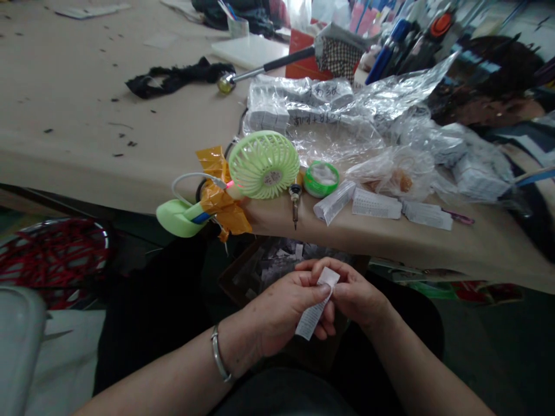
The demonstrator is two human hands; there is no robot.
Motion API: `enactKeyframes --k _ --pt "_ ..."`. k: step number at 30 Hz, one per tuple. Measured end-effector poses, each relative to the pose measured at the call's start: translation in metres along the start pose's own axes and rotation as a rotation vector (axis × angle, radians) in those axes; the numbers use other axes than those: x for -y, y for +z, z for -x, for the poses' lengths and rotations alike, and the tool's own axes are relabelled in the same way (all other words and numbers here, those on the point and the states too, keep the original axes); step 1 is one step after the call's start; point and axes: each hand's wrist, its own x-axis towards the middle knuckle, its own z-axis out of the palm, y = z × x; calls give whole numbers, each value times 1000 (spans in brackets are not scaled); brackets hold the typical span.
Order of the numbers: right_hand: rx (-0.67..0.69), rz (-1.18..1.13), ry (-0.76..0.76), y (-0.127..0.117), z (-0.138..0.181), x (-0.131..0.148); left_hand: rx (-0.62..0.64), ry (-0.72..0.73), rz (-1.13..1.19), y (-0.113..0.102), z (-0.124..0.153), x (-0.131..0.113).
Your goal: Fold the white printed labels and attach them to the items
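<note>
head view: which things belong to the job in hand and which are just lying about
In the job:
- paper strip, held by the left hand and right hand
- probably the printed slips at the table edge

Likely just lying about:
- green fan, taped at the edge
- black cloth
- cup

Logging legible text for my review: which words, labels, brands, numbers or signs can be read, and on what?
"+": within handwriting on the clear plastic bag; the rest is too blurred.
Paper slip in the left hand: print too small.
Slips on the table: too small.
Label on the green fan: blurred.
</note>
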Motion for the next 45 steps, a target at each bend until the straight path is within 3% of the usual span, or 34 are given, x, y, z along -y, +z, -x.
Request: enactKeyframes --k 7,10,13,18,25,29,32,38,45 --pt "-343 773 -303 7 8 13 -131 77 29 -5 3 -3" --pt "-342 1060 -402 12 7 21 -136 94 19 -5 4 -3" --pt "-322 1136 -454 16 6 23 -125 122 18 -6 4 -2" --pt "-361 1027 -413 19 4 19 -131 116 40 -8 4 0" --pt "-405 288 -65 21 -10 10 -229 195 -16 -8 9 -4" --pt "-376 87 2 26 -24 7 -298 253 -57 -9 12 -6" --pt "-357 64 -3 32 -32 11 -333 333 -120 -13 12 -8" --pt "-405 244 -130 37 -47 27 -443 532 -319 -25 10 -16" --pt "-485 365 -107 35 -56 29 -613 674 -570 -30 11 -33"
